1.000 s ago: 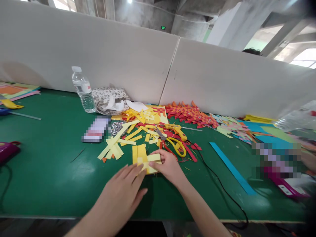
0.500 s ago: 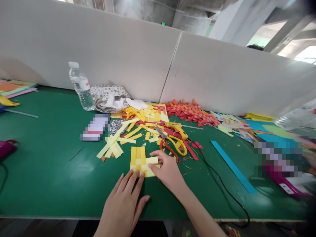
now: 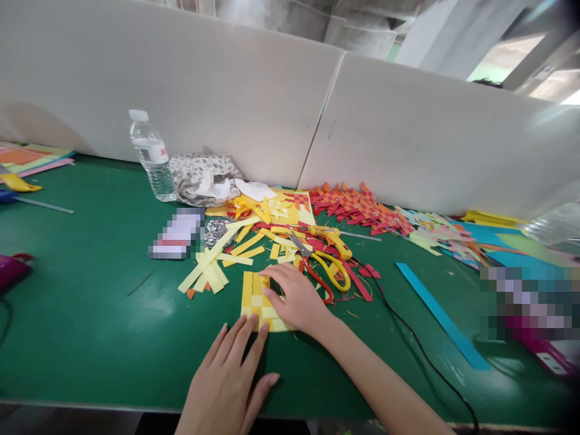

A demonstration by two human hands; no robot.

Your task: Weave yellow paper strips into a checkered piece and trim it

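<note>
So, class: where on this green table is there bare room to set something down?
Bare green table lies left of the woven yellow paper mat, below the clear plastic water bottle. Crowded: paper strips around the yellow-handled scissors.

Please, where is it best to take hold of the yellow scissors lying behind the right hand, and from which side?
Probably by the looped yellow handles of the scissors, from the right and above: the loops lie flat and open there, while the right hand blocks the near-left side.

Bright overhead light, soft shadows, warped blurry edges, pixelated patches
</note>
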